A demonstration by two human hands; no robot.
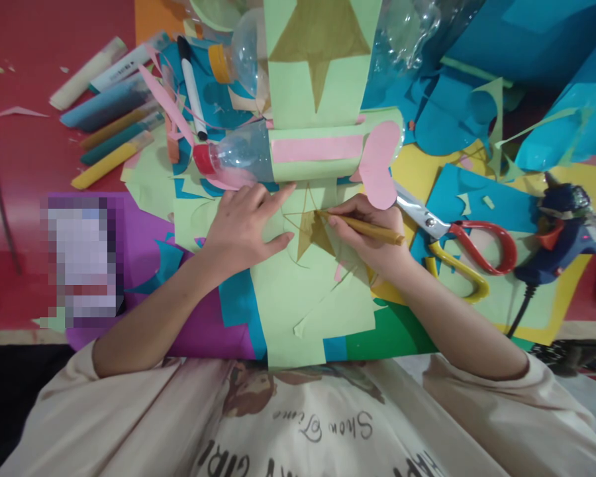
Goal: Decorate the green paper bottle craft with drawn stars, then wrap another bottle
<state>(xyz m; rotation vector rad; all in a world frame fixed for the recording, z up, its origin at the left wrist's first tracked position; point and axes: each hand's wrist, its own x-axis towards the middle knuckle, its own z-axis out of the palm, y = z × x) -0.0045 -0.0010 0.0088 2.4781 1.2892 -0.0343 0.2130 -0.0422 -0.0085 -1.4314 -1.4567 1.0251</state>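
Observation:
My right hand [372, 232] grips a gold-brown felt-tip pen [375, 230], its tip on a star [312, 230] drawn on light green paper [308, 298]. The star's lower part is coloured in and its upper points are outline only. My left hand [251, 225] lies on the paper left of the star, fingers spread. Just beyond both hands a clear plastic bottle [243, 156] lies on its side, with a red cap, a green paper wrap, a pink strip and a pink paper shape [380, 162]. Past it is a larger gold-brown star [320, 46] on green paper.
Red-and-yellow-handled scissors [442, 232] and a blue glue gun [561, 232] lie to the right. Several markers [114, 146] are at the upper left, near a second bottle [248, 53] with an orange cap. A blurred-out phone-like object [84, 265] lies left on purple paper [144, 265].

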